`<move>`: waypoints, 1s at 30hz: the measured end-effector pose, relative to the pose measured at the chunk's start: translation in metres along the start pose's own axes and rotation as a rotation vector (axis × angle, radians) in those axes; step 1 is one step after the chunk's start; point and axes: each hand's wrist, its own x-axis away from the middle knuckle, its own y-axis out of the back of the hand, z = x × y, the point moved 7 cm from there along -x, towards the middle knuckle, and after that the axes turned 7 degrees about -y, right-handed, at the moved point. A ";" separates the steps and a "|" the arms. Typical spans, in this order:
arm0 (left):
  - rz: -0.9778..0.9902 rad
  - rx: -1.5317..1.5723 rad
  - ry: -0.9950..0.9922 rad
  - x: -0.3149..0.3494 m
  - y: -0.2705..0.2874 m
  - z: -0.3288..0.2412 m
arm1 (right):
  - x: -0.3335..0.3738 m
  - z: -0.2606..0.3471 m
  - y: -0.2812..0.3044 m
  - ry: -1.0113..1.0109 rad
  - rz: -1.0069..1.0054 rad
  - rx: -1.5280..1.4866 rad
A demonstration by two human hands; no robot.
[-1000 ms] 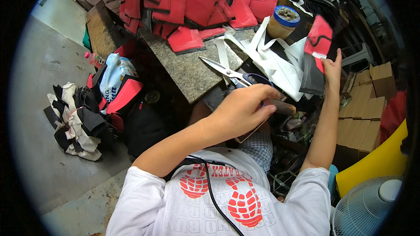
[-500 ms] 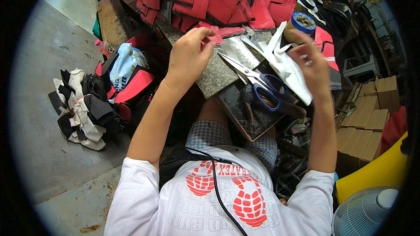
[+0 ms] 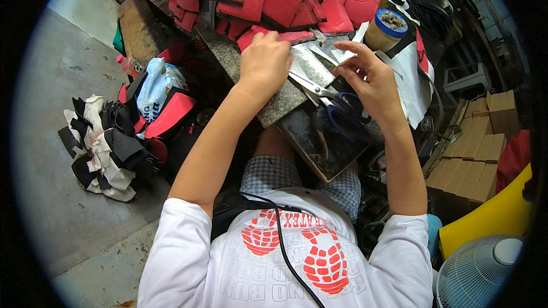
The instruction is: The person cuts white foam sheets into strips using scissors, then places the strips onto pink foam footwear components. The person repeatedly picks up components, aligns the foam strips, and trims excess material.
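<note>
My left hand [image 3: 264,64] is closed, its fingers curled down at the near edge of a red padded piece [image 3: 246,37]. What its fingertips hold is hidden. My right hand [image 3: 368,80] hovers over the scissors' handles with thumb and fingers bent together; a pale bit shows between them, too small to name. White strips [image 3: 361,33] lie behind those fingers. Large scissors [image 3: 308,84] with dark blue handles rest half open, blades on the grey stone slab [image 3: 281,105], handles over a dark block [image 3: 308,151]. Beside my right wrist hangs a white sheet [image 3: 412,94].
Red pieces with black edging [image 3: 279,0] are heaped at the slab's back. A blue-rimmed jar [image 3: 386,29] stands right of them. Black and white scraps [image 3: 105,148] lie on the left floor. Brown cartons [image 3: 471,159] and a fan [image 3: 482,274] are at right.
My right hand has come left and inward, over the scissors' handles. My left hand has shifted slightly right and its fingers have curled down. The view has shifted a little.
</note>
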 end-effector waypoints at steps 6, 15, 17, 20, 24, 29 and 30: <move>-0.428 0.194 -0.385 -0.010 0.066 -0.037 | -0.026 0.011 0.004 0.007 -0.007 -0.581; -0.447 0.151 -0.598 -0.027 0.093 -0.042 | -0.023 0.006 -0.004 -0.156 0.222 -0.950; -0.515 0.046 -0.502 -0.046 0.092 -0.021 | -0.020 -0.010 0.010 -0.249 0.041 -0.687; -0.590 -0.161 -0.291 -0.084 0.079 -0.001 | -0.012 -0.011 0.019 -0.147 -0.034 -0.614; -0.361 -0.278 -0.095 -0.133 0.047 0.003 | 0.000 -0.011 0.019 -0.123 -0.082 -0.682; -0.494 -0.017 0.062 -0.152 0.054 0.012 | 0.015 -0.012 0.037 -0.059 -0.187 -0.685; -0.519 0.051 0.073 -0.151 0.056 0.015 | 0.018 -0.015 0.042 -0.045 -0.214 -0.690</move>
